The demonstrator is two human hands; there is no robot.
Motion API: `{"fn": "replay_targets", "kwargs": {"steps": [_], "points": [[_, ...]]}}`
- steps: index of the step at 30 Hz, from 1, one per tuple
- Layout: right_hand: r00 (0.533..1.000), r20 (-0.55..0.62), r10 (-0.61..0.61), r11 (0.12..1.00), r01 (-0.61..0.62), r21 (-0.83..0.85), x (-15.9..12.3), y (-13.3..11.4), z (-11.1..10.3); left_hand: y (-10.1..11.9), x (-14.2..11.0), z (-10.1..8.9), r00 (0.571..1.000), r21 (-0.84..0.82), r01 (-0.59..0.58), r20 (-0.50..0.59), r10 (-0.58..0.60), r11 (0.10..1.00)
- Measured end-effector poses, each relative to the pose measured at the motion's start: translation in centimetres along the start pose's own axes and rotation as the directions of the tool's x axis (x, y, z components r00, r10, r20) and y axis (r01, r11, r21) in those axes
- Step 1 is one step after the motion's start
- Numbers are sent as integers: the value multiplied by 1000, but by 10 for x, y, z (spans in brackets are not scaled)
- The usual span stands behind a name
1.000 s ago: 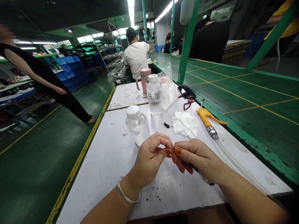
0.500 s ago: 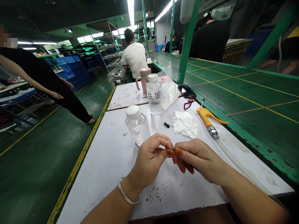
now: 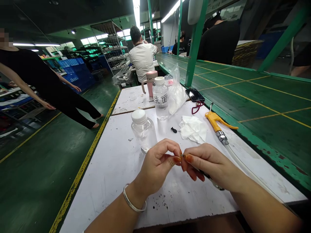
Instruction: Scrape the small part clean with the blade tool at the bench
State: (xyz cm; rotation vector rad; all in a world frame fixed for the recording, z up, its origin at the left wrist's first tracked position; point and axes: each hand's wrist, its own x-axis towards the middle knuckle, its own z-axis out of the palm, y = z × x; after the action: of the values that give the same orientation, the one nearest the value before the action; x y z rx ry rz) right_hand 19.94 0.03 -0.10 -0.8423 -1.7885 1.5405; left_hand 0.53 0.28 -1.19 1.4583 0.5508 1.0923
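A slim black-and-silver pen-like tool (image 3: 211, 179) is pinched in the closed right hand (image 3: 210, 163). The left hand (image 3: 156, 166) is curled shut at its tip; anything held there cannot be made out.

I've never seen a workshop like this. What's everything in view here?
White table: 1, white, in front of the person
Plastic bottles: 2, clear with white caps, on the table
Flask: 1, pink, behind the bottles
Plastic bag: 1, clear, beside the labelled bottle
Phone: 1, black, far right of the table
Cloth: 1, white, on the table
Air blow gun: 1, yellow, right side of the table
Green bench: 1, green, right
Crates: several, blue, far left
Other people: 3, standing or seated around
Slim dark tool: 1, dark, in the right hand
Left hand: 1, silver bangle at the wrist, centre
Right hand: 1, centre right
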Motion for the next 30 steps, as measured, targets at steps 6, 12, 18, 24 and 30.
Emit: {"fn": "replay_targets", "kwargs": {"steps": [6,12,18,24,30], "points": [[984,-108,-145,980,127,-156,-1,1,-1,2,1,-2,1000,20,-10,-26,10,1000],[950,-112,-293,908,239,-344,-3,-1,1,3,2,-2,999,48,-8,-46,10,999],[943,-68,-325,791,232,-567,-3,-2,2,3,0,-3,1000,129,-11,-20,14,992],[926,-53,-374,624,209,-753,-2,5,4,1,1,-6,995,313,-95,12,96,945],[911,-49,-410,518,188,-835,-2,8,6,1,0,-7,987,394,-154,26,157,906]]}}
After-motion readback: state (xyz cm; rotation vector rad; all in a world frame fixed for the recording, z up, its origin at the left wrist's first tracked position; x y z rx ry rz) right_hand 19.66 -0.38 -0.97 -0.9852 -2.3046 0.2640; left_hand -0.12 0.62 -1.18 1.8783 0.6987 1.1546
